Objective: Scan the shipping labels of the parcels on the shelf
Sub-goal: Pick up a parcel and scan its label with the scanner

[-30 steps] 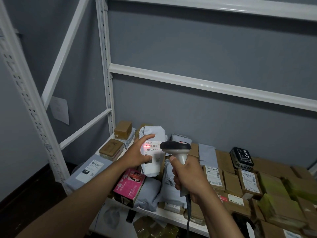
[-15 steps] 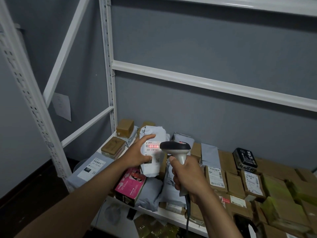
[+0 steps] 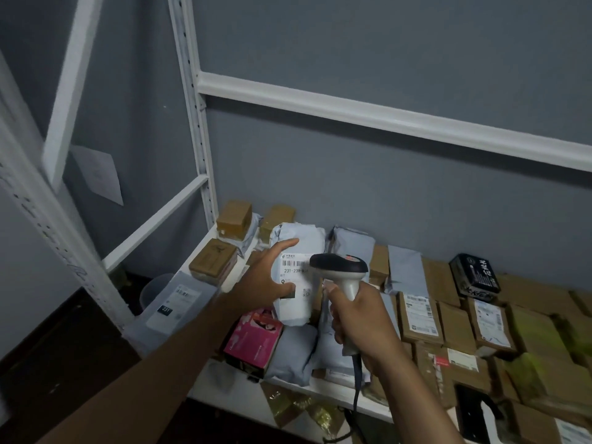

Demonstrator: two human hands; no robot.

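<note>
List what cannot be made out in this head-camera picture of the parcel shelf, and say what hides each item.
- Right side of the white shipping label on the grey plastic mailer parcel: hidden by the black-headed handheld barcode scanner.
- Label's small print: blurred.
- Scanner trigger: covered by the right hand.
- Brown cardboard boxes at bottom right: cut off by the frame edge.

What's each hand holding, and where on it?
Right hand grips the barcode scanner by its handle. Left hand holds the upright grey mailer at its left edge, fingers across the label.

Head camera, close, looking forward-down onto shelf (image 3: 326, 394).
</note>
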